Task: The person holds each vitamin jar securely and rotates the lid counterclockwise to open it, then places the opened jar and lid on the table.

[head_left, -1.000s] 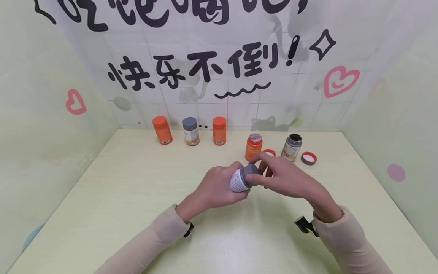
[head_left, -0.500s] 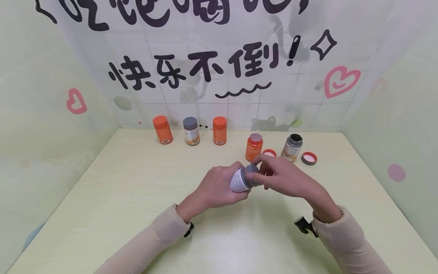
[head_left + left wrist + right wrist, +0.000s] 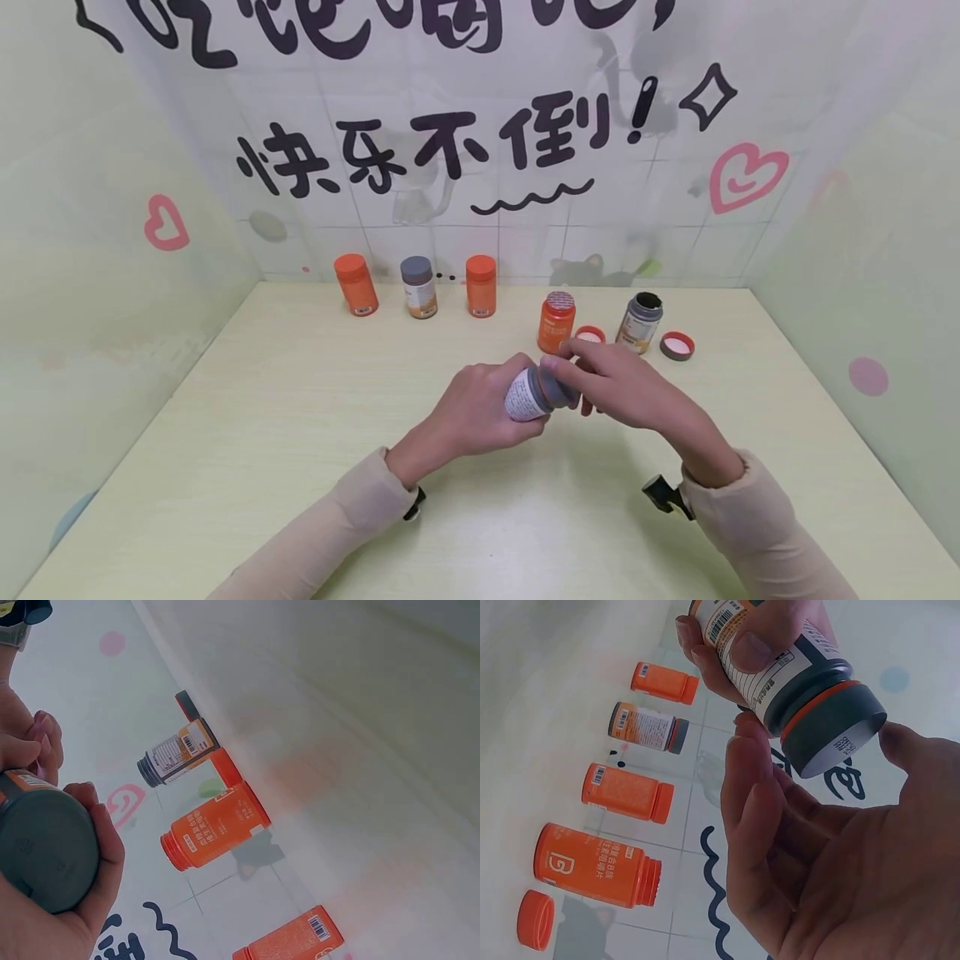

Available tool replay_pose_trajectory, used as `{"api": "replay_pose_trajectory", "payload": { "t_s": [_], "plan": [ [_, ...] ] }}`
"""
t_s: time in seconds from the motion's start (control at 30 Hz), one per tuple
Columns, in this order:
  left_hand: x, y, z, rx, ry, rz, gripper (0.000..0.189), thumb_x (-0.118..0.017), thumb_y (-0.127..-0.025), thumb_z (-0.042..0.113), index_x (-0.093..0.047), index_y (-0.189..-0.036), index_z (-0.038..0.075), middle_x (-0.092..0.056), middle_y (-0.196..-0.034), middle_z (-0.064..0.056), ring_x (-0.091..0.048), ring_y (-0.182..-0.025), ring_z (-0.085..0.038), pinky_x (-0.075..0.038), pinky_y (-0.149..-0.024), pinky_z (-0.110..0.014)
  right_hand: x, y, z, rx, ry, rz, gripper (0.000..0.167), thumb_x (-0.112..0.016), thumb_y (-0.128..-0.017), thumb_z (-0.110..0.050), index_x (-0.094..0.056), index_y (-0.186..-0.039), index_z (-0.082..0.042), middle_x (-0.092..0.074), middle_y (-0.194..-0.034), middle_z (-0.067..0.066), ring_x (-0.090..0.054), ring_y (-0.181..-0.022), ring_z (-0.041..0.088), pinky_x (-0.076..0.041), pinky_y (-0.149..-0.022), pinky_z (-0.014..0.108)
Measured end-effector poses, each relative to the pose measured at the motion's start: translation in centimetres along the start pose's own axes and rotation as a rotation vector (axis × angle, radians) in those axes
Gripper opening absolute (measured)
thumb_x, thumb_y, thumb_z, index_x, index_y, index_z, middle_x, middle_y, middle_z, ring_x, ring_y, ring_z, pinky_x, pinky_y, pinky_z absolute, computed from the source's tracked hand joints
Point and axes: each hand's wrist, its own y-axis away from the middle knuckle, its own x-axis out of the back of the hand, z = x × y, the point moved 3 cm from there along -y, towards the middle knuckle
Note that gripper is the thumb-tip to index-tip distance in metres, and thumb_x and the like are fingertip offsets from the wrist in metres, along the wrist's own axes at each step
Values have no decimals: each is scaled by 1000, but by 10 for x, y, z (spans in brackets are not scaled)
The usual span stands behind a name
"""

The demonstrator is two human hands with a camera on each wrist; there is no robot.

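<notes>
Since a second earlier, the right hand had been shifted on the grey cap: its thumb had been moved across toward the tabletop's far edge, and more of the cap was left exposed. From this, a change of hold during the turning of the cap was judged likely; the cap was not yet parted from its bottle, though a red band was shown at its rim.

Nearest, both forearms were extended from the tabletop's near edge. The bottle was held tilted above the middle of the tabletop, gripped firmly round its body by the left hand. The cap was loosely surrounded by the right thumb and fingers; whether it was pinched could not be told.

Farther off, a red cap and a red-lined cap were laid beside an uncapped orange bottle and an open grey bottle, toward the far right corner. Along the far edge, to the left, two capped orange bottles were stood with a capped grey bottle between them.
</notes>
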Motion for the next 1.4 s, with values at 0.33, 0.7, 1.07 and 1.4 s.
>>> {"api": "replay_pose_trajectory", "payload": {
  "t_s": [0.33, 0.7, 1.07, 1.4],
  "plan": [
    [0, -2, 1, 3, -24, -7, 44, -83, -79, 35, -60, -111, 15, -68, -81, 5, -60, -64, -6, -47, -57, -19, 0, -1, 1, 7, -43, -29, 34, -59, -102, -46, -68, -110, -14, -68, -83, 4, -66, -67, 20, -57, -64, 37],
    [1, 0, -2, 34, -14, -33, 44, -83, -79, 36, -60, -110, 15, -67, -81, 5, -60, -65, -6, -47, -57, -19, 2, 2, -3, 50, -13, -53, 39, -69, -97, -38, -60, -129, -17, -69, -98, 4, -68, -81, 17, -58, -71, 37],
    [2, -1, -5, 29, -6, -13, 45, -83, -79, 35, -60, -112, 15, -69, -81, 5, -60, -64, -7, -48, -57, -19, 9, 5, -4, 142, 55, -18, 40, -72, -95, -31, -59, -131, -20, -68, -106, -1, -64, -94, 15, -58, -74, 32],
    [9, -4, -15, 62, 58, 34, 44, -84, -79, 32, -60, -111, 15, -73, -88, 3, -67, -70, -8, -53, -63, -21, 16, 8, -2, 162, 62, 18, 43, -74, -94, -29, -59, -134, -22, -68, -104, -3, -64, -96, 15, -58, -79, 32]
  ]
}}
